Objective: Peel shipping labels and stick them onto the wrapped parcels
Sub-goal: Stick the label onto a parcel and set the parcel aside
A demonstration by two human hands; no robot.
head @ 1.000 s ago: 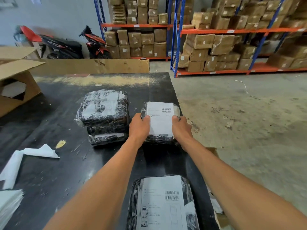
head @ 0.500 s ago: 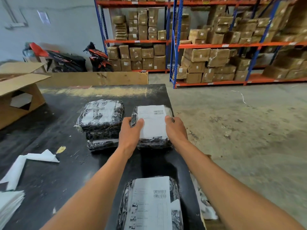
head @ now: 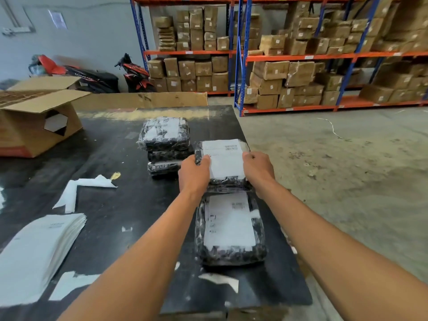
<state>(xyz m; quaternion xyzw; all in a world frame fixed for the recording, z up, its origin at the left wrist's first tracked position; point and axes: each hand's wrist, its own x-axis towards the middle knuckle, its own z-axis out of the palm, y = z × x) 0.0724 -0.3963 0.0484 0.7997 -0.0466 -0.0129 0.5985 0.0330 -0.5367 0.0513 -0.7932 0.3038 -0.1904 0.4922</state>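
Note:
I hold a black bubble-wrapped parcel (head: pixel 225 158) with a white shipping label on top, above the black table (head: pixel 129 205). My left hand (head: pixel 194 173) grips its left edge and my right hand (head: pixel 258 169) grips its right edge. Just in front of it, nearer to me, a second labelled parcel (head: pixel 230 230) lies flat on the table. A stack of three wrapped parcels (head: pixel 165 144) stands to the left of the held one. A pile of white label sheets (head: pixel 34 251) lies at the table's near left.
Peeled white backing strips (head: pixel 78 191) and paper scraps lie on the table. An open cardboard box (head: pixel 37 121) stands at the far left. The table's right edge runs beside bare concrete floor (head: pixel 335 170). Shelving with brown cartons (head: pixel 289 72) and parked scooters stand behind.
The view has tilted up and back, so more of the near table shows. Both hands have drawn the labelled parcel nearer, so it now sits just behind the near parcel.

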